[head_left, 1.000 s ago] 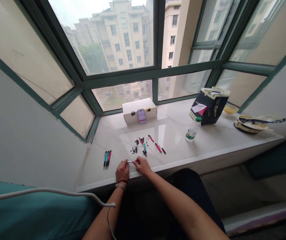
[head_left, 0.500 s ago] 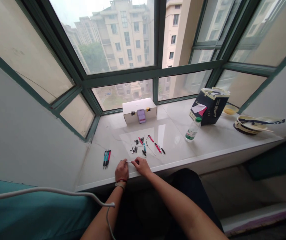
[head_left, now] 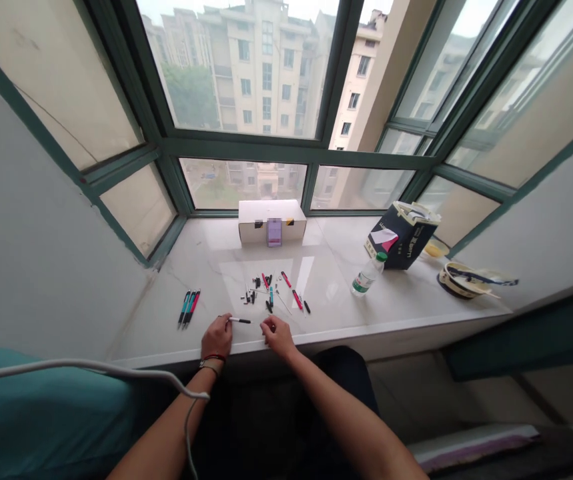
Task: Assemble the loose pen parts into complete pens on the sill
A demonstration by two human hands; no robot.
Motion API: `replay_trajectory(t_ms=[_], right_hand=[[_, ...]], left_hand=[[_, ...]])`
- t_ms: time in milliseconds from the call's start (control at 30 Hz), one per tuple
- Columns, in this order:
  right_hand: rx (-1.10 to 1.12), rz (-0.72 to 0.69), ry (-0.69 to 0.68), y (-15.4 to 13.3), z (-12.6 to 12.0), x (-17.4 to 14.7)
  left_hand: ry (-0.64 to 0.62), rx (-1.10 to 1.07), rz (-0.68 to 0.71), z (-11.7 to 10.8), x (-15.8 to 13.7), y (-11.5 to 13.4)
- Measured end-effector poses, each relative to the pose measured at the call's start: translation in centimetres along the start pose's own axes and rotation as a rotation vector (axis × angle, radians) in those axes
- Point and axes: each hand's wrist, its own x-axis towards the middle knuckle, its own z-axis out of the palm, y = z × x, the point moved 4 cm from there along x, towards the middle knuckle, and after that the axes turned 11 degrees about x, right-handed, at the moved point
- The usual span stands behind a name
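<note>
My left hand (head_left: 217, 337) is closed round one end of a slim white pen part with a black grip (head_left: 241, 321), which points to the right above the sill's front edge. Just to its right, apart from the pen part, is my right hand (head_left: 278, 335), its fingertips pinched together; anything between them is too small to make out. Beyond both hands lie scattered pen parts: a red barrel (head_left: 297, 299), a blue barrel (head_left: 271, 297), a black grip (head_left: 307, 307) and several small black pieces. Several assembled pens (head_left: 189, 309) lie side by side on the left.
A white box (head_left: 254, 230) with a purple card (head_left: 275, 233) against it stands by the window. To the right are a green-capped bottle (head_left: 367, 275), a dark paper bag (head_left: 400, 239) and an open bowl (head_left: 459, 282). A white cable (head_left: 116, 366) crosses the lower left.
My right hand has come away from the pen part, and its black grip now shows. My left hand still holds the other end. The camera view has tilted and shifted.
</note>
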Motion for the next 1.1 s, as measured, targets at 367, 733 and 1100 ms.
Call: replay_trajectory(t_ms=[367,733,1100], right_hand=[[-0.527,0.013,0.187,-3.3,-12.9,4.9],[-0.785,-0.081,-0.11,-5.2,-8.1,11.4],[-0.855,0.038,-0.092,-3.4,-5.3,15.8]], left_hand=[[-0.001,-0.012,-0.04,0.2,-0.1,0.0],[-0.015,-0.004,-0.069,0.7,-0.1,-0.1],[-0.055,-0.017,-0.088,0.7,0.0,0.0]])
